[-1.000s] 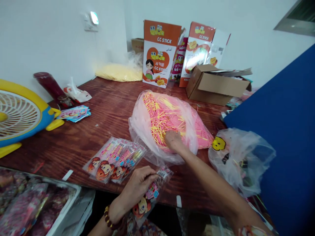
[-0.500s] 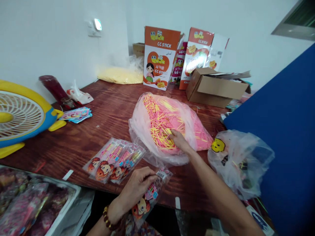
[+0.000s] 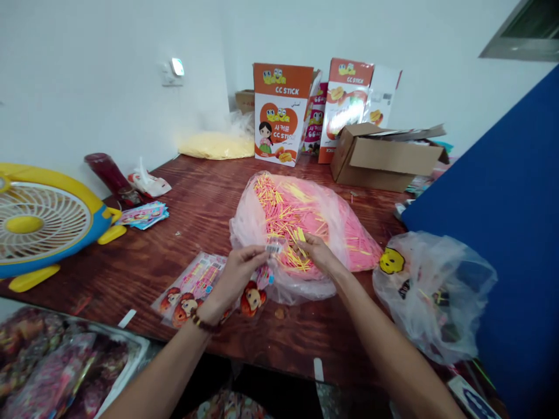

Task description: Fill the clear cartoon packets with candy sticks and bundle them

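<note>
My left hand (image 3: 244,265) pinches the barcode end of a clear printed packet (image 3: 254,297), which hangs below the fingers and shows a cartoon girl's head. Just to its right, my right hand (image 3: 317,250) is closed on a few short yellow sticks (image 3: 299,235). Both hands are over the open mouth of a big clear plastic bag (image 3: 244,218) full of thin pink and yellow sticks (image 3: 283,212). More printed packets (image 3: 187,291) lie overlapping on the table to the left, partly covered by my left forearm.
A yellow-and-blue fan (image 3: 52,227) stands at the left near a stack of cards (image 3: 146,215). Printed cartons (image 3: 279,113) and an open cardboard box (image 3: 388,160) stand at the back. A white plastic bag (image 3: 437,291) sits at the right. A crate of packets (image 3: 65,366) is lower left.
My left hand has lifted the packet from the table's front edge up to the big bag, beside my right hand. The right hand stays over the sticks, still holding a few. The view has shifted slightly.
</note>
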Demonstrator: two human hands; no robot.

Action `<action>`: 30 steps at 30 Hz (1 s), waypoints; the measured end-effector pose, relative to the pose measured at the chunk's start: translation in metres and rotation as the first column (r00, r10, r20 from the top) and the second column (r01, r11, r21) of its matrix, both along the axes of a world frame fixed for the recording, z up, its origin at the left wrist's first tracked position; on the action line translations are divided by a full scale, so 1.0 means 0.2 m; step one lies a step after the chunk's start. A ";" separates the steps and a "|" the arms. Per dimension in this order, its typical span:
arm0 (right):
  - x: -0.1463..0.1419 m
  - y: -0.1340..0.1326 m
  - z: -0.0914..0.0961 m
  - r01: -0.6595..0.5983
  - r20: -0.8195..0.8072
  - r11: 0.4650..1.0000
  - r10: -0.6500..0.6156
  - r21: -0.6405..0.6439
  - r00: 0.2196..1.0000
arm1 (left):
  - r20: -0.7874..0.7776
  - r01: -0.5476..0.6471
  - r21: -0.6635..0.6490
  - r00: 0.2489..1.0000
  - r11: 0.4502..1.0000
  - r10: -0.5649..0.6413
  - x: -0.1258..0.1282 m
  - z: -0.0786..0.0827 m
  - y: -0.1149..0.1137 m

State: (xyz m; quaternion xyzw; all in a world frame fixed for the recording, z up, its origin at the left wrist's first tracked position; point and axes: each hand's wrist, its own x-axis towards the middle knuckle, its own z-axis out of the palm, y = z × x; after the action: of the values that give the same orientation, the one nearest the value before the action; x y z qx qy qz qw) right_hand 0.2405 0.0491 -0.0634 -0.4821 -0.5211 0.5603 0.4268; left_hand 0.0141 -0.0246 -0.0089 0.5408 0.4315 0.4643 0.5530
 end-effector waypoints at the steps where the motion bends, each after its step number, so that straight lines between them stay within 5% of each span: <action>1: 0.00 -0.01 0.00 -0.004 -0.028 1.000 0.004 -0.001 1.000 | 0.049 -0.003 0.007 0.999 1.000 0.003 0.03 0.02 0.07; 8: -0.04 -0.05 0.01 -0.056 -0.162 0.998 0.062 0.041 0.985 | 0.067 0.013 0.001 0.998 1.000 -0.013 0.26 0.00 0.38; 20: -0.04 -0.09 0.02 -0.074 -0.258 0.997 0.072 0.000 0.963 | -0.084 -0.012 -0.001 0.996 1.000 0.012 0.24 -0.07 0.42; 27: -0.02 -0.08 -0.03 -0.030 -0.253 0.999 0.033 0.015 0.967 | 0.075 -0.232 0.025 0.970 0.972 0.230 0.10 0.11 0.39; 30: -0.05 -0.07 -0.05 0.010 -0.137 1.000 -0.007 0.022 0.990 | 0.137 -0.167 0.025 0.977 0.986 0.163 0.16 0.22 0.31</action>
State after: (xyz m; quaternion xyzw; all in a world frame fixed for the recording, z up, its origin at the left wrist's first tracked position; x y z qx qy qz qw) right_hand 0.2301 0.0349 -0.0729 -0.4396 -0.4949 0.5843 0.4695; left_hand 0.0456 0.0384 0.0349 0.4807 0.4283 0.5515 0.5304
